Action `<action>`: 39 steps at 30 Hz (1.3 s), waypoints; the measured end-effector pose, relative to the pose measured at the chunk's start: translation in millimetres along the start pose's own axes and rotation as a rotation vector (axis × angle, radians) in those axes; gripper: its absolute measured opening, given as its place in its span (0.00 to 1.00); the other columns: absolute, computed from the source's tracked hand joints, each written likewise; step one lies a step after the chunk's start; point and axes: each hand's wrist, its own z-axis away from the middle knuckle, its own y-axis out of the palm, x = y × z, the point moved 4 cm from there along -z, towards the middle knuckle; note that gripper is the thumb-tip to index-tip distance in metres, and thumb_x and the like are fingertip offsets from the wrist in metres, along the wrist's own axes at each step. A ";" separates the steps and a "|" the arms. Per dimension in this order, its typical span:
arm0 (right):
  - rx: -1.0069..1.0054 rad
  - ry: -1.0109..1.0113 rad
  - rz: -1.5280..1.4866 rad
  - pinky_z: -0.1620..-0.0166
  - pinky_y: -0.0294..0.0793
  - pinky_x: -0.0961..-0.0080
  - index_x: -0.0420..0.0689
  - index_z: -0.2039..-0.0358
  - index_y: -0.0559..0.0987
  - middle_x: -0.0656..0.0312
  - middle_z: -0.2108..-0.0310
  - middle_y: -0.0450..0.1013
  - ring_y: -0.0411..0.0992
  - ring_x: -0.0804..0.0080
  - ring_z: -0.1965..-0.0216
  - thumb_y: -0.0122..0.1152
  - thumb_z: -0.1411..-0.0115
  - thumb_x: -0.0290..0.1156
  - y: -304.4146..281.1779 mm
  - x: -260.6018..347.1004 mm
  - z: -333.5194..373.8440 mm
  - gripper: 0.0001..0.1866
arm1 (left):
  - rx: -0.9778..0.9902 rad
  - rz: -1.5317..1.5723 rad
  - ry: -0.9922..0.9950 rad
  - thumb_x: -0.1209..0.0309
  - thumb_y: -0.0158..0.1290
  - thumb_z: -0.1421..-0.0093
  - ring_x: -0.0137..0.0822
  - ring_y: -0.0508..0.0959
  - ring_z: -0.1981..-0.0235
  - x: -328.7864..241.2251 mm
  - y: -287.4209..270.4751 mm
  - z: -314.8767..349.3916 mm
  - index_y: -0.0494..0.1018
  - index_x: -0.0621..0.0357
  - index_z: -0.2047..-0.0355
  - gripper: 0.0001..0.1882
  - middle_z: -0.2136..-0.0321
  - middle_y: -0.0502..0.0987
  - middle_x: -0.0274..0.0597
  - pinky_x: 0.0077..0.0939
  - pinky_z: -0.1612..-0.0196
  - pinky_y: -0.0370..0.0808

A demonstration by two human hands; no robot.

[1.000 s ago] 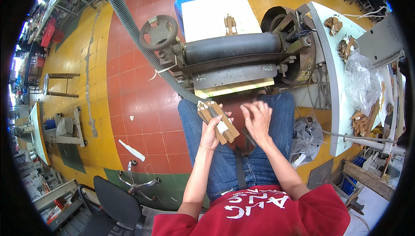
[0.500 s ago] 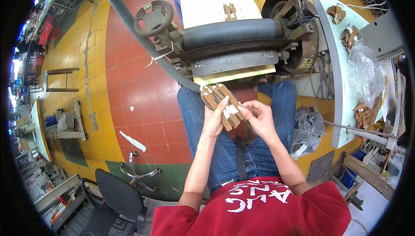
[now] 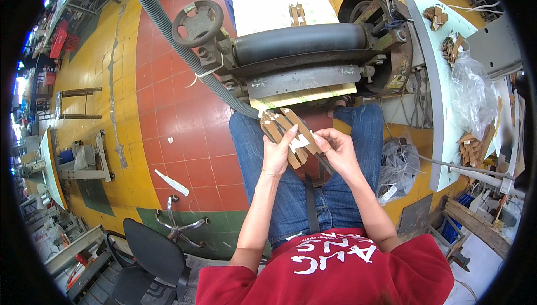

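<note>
A bundle of flat brown strips (image 3: 273, 130), some with dark edges and white patches, lies fanned over my lap in front of the machine. My left hand (image 3: 277, 154) wraps round its near left side, thumb on top. At the right side of the bundle, my right hand (image 3: 335, 147) is closed with thumb and fingers on one brown strip (image 3: 299, 129) that splays away from the others. What the strips are made of, I cannot tell. Two similar short brown pieces (image 3: 297, 14) lie on the white sheet (image 3: 268, 3) beyond the roller.
Right ahead stands a machine with a dark roller (image 3: 299, 38), a metal plate (image 3: 305, 81) and a handwheel (image 3: 198, 24). A grey hose (image 3: 162, 22) slopes down at its left. The pale table (image 3: 442, 103) on the right bears brown pieces and a plastic bag (image 3: 474, 95).
The right-hand strip has swung slightly away from the bundle, widening the gap. My right hand has shifted a little to the right; my left hand stays nearly still.
</note>
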 end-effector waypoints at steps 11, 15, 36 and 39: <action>-0.016 -0.199 0.450 0.65 0.71 0.73 0.38 0.65 0.79 0.57 0.69 0.74 0.74 0.68 0.70 0.55 0.39 0.30 -8.2 22.7 5.0 0.09 | 0.055 -0.190 0.042 0.74 0.57 0.42 0.24 0.77 0.69 0.8 -2.8 4.1 0.74 0.62 0.63 0.09 0.69 0.78 0.35 0.19 0.64 0.75; -0.025 -0.417 0.703 0.63 0.69 0.68 0.41 0.66 0.79 0.59 0.69 0.73 0.72 0.63 0.68 0.56 0.41 0.30 -6.2 40.2 7.3 0.07 | 0.080 -0.282 0.063 0.73 0.57 0.42 0.23 0.77 0.70 -1.0 -0.8 6.4 0.74 0.63 0.63 0.08 0.70 0.78 0.35 0.19 0.65 0.75; -0.037 -0.423 0.869 0.65 0.67 0.65 0.43 0.68 0.76 0.60 0.70 0.73 0.72 0.61 0.68 0.55 0.43 0.27 1.3 38.6 8.0 0.04 | 0.108 -0.363 0.056 0.74 0.58 0.44 0.25 0.77 0.67 1.8 2.0 7.6 0.72 0.65 0.60 0.12 0.67 0.79 0.38 0.21 0.62 0.76; -0.040 -0.252 0.699 0.66 0.70 0.68 0.41 0.67 0.77 0.58 0.70 0.73 0.73 0.63 0.69 0.54 0.40 0.30 -2.6 27.1 5.7 0.07 | 0.129 -0.347 0.038 0.73 0.58 0.44 0.26 0.78 0.67 3.3 2.0 7.6 0.72 0.65 0.61 0.12 0.67 0.79 0.38 0.21 0.62 0.76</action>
